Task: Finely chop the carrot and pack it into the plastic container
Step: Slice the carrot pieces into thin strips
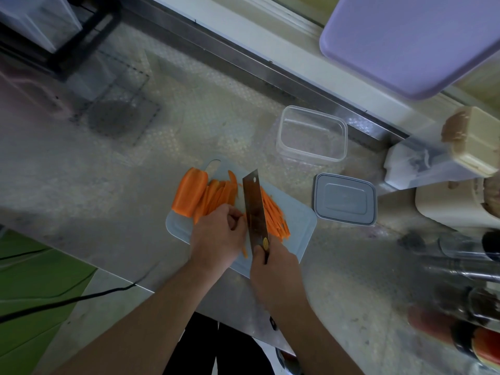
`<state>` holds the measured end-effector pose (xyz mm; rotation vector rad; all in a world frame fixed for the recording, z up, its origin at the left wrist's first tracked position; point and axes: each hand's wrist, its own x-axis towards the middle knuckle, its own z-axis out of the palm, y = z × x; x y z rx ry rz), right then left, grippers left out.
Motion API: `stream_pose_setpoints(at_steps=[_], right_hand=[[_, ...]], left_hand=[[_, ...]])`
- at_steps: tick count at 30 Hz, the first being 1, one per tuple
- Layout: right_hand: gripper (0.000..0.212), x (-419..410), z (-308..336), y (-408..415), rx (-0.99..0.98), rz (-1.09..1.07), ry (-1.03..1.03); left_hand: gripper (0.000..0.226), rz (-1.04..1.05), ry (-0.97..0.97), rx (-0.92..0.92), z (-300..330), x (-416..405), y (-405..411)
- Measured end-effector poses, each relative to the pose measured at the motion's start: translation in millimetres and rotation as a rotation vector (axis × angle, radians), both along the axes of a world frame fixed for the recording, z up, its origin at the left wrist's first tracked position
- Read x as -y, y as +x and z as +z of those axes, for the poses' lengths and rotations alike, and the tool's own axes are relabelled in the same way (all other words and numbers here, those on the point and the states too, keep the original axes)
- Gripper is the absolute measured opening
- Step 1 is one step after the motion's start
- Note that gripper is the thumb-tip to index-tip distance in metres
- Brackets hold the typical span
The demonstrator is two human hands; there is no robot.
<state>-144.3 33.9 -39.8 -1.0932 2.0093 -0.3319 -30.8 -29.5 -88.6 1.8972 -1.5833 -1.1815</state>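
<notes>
A pale blue cutting board [300,220] lies on the steel counter. On its far left end rests an uncut carrot chunk [189,193], with flat carrot slices [219,196] fanned beside it. My left hand [219,236] presses down on the slices with curled fingers. My right hand [273,266] grips the handle of a cleaver [254,209], whose blade stands edge-down against my left knuckles. Thin carrot strips [274,215] are piled to the right of the blade. The clear plastic container [312,133] stands open and empty beyond the board.
The container's grey lid [345,198] lies right of the board. White and beige appliances [446,169] and jars crowd the right side. A lilac tray [411,41] leans at the back right. A black cable [67,301] hangs over the counter's near left edge.
</notes>
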Motion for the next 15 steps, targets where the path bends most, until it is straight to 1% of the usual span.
stream_pose_setpoints(at_steps=[8,15], right_hand=[[0.009,-3.0,-4.0,4.3,0.020,-0.004,-0.013],[0.012,-2.7,0.8,9.0,0.022,0.014,-0.018]], left_hand=[[0.009,0.006,-0.001,0.002,-0.6,0.0,-0.5],[0.007,0.009,0.008,-0.002,-0.7,0.3,-1.2]])
